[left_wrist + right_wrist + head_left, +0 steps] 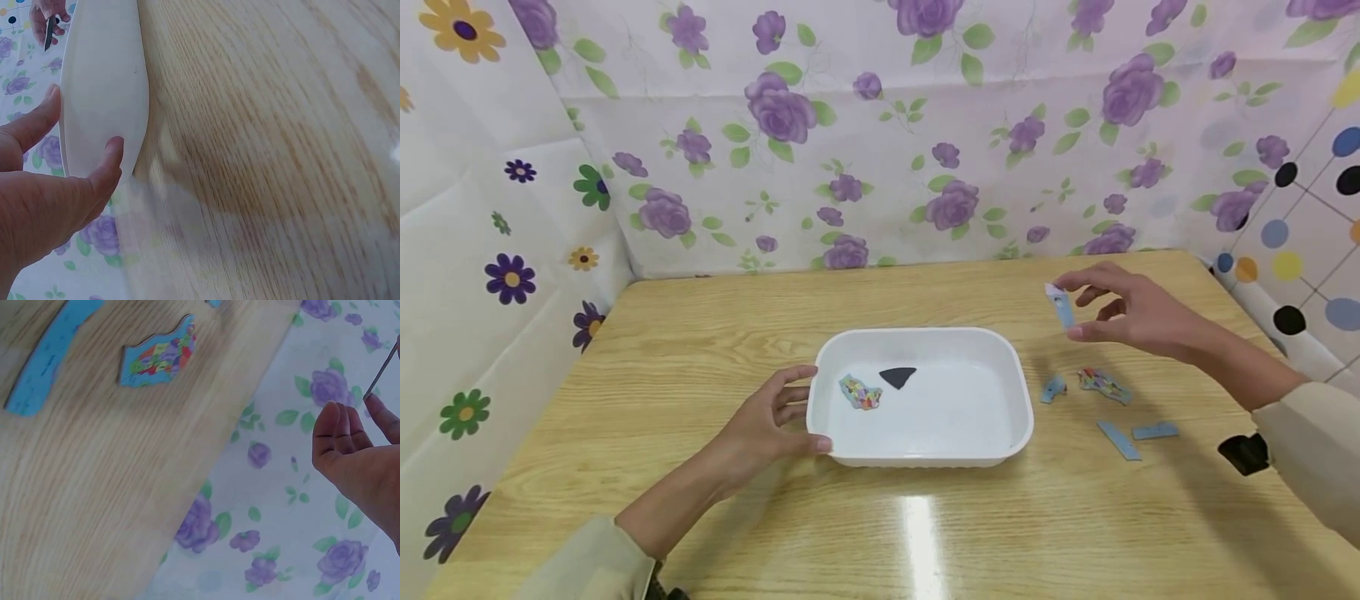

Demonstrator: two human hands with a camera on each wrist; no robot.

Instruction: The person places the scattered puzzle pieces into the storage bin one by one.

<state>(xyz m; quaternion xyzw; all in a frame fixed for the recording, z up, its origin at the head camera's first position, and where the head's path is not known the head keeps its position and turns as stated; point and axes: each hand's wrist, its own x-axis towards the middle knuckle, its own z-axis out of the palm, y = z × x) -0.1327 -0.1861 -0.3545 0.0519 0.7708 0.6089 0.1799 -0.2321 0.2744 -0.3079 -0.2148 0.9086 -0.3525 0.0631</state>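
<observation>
My left hand (775, 417) holds the left end of a white plastic tray (925, 335), thumb over the front rim and fingers at the left side. Inside the tray lie a multicoloured puzzle piece (860, 392) and a dark grey triangular piece (897, 377). Raised above the table to the tray's right, my right hand (1123, 308) pinches a flat light-blue puzzle piece (1062, 305) between thumb and fingers. In the right wrist view this held piece (380, 374) shows edge-on. Below that hand lie a small blue piece (1053, 389) and another multicoloured piece (1104, 385).
Two blue strip pieces (1119, 440) lie on the wooden table (715, 333) at the right. A black object (1245, 454) sits at the right sleeve's cuff. Flowered cloth (865, 167) hangs behind the table; dotted cloth (1322, 275) stands along the right side.
</observation>
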